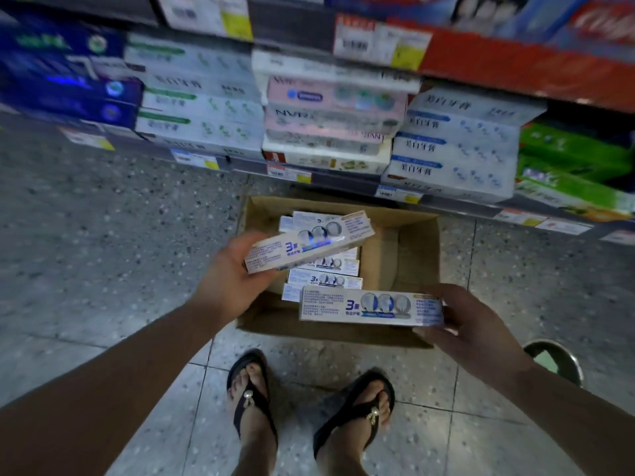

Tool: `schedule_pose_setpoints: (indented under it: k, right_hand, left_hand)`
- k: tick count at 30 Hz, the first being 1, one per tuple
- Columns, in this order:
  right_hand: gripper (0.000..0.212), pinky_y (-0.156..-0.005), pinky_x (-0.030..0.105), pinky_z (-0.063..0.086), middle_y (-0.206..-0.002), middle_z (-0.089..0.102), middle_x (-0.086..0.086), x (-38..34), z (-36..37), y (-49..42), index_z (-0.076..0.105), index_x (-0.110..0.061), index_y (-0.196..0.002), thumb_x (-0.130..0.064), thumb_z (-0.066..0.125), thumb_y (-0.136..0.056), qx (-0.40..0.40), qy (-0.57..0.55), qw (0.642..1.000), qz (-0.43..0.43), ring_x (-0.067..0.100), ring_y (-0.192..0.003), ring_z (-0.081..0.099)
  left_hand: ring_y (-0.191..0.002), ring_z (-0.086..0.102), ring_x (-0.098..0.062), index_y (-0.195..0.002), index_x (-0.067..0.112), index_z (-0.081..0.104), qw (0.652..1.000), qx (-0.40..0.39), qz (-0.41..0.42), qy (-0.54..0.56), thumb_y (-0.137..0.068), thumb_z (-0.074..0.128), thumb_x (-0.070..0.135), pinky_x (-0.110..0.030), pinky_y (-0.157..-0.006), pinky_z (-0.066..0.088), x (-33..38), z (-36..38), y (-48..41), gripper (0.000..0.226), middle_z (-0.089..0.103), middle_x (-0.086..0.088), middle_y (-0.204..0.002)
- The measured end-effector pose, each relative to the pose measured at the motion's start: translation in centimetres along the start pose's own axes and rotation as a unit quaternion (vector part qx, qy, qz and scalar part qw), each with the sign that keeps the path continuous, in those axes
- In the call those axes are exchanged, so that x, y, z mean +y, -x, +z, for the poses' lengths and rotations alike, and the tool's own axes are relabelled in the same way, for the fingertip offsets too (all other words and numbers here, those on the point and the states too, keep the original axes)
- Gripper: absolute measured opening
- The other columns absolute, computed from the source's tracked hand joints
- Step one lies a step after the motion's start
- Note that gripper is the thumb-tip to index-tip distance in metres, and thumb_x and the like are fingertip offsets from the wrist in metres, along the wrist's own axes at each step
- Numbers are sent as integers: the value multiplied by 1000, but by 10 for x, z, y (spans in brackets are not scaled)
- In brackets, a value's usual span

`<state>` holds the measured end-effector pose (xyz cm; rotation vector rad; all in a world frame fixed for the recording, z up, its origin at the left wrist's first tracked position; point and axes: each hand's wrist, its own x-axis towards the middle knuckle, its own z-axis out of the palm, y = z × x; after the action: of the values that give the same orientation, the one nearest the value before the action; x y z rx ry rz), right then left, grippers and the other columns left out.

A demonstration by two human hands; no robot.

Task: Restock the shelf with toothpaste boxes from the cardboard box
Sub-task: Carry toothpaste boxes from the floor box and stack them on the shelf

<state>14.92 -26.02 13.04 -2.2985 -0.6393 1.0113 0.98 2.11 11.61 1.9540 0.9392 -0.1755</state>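
An open brown cardboard box (415,255) stands on the floor below the shelf, with several white toothpaste boxes (324,280) stacked in its left half. My left hand (230,276) grips one white toothpaste box (309,243) by its left end, tilted up to the right above the carton. My right hand (470,324) holds a second white toothpaste box (371,307) by its right end, level over the carton's near edge. The shelf (343,173) ahead carries stacks of toothpaste packs.
Blue packs (68,87) fill the shelf's left, white and pink stacks (330,111) the middle, green packs (570,156) the right. Price tags line the shelf edge. My sandalled feet (309,407) stand on the tiled floor by the carton. A round metal stool (556,359) sits at right.
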Motion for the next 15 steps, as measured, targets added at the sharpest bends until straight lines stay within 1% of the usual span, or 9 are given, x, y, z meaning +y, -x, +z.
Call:
schedule_pose_setpoints:
  k: [2, 3, 5, 6, 8, 9, 11, 13, 15]
  right_hand:
    - [53, -67, 1, 44, -105, 63, 1, -40, -28, 15, 42, -50, -92, -9, 72, -74, -15, 5, 1000, -25, 13, -89, 64]
    - [52, -66, 0, 43, -103, 62, -4, -62, -41, 23, 43, -52, -90, -13, 72, -74, -21, 12, 999, -39, 9, -87, 63]
    - [49, -67, 2, 43, -100, 55, -21, -109, -68, 38, 41, -66, -93, -33, 69, -70, -30, 25, 996, -79, -2, -85, 58]
    - [49, -69, 4, 43, -99, 51, -27, -133, -81, 47, 35, -73, -95, -45, 64, -67, -35, 33, 994, -102, -6, -86, 57]
    - [41, -71, 7, 43, -98, 51, -33, -182, -106, 70, 31, -76, -97, -72, 53, -63, -53, 37, 989, -133, -16, -92, 52]
    - [43, -73, 6, 43, -99, 52, -35, -207, -120, 83, 33, -73, -99, -83, 46, -59, -61, 35, 987, -148, -20, -93, 49]
    - [53, -78, 11, 47, -105, 53, -35, -258, -145, 114, 37, -68, -104, -90, 38, -55, -88, 34, 981, -167, -16, -96, 53]
    - [56, -81, 22, 51, -111, 53, -27, -306, -162, 142, 42, -66, -104, -88, 46, -53, -125, 19, 975, -183, -3, -97, 59]
    - [54, -84, 23, 50, -111, 56, -22, -351, -174, 165, 46, -66, -100, -85, 54, -50, -140, 9, 965, -220, 0, -100, 59]
  left_hand:
    - [-69, 59, 7, -95, 28, 52, 999, 39, -1, 19, -75, 70, -2, -2, -55, 44, 24, -39, 26, 40, 54, 18, -81]
    - [-67, 60, 4, -95, 27, 53, 998, 54, -9, 35, -75, 70, -2, -5, -52, 45, 39, -60, 39, 40, 56, 14, -80]
    - [-66, 61, -16, -102, 26, 54, 995, 84, -31, 43, -73, 74, 8, -25, -55, 50, 66, -104, 68, 39, 59, 2, -83]
    - [-64, 59, -21, -101, 28, 53, 993, 104, -35, 32, -72, 75, 13, -30, -58, 50, 79, -126, 84, 40, 59, 0, -83]
    - [-62, 58, -19, -92, 33, 52, 990, 139, -26, 23, -73, 75, 12, -33, -61, 47, 107, -173, 122, 36, 61, 0, -81]
    - [-64, 59, -19, -91, 32, 54, 988, 150, -18, 29, -73, 75, 12, -33, -62, 47, 123, -196, 143, 34, 64, -1, -83]
    - [-74, 60, -23, -102, 22, 59, 984, 171, -20, 36, -71, 76, 17, -31, -64, 46, 151, -243, 188, 36, 67, -6, -93]
    - [-80, 57, -18, -113, 19, 59, 977, 202, -47, 54, -72, 77, 15, -27, -63, 39, 168, -284, 232, 45, 64, -2, -94]
    - [-78, 57, -7, -104, 41, 61, 969, 225, -34, 94, -62, 79, 27, -23, -65, 39, 175, -323, 274, 47, 65, 8, -85]
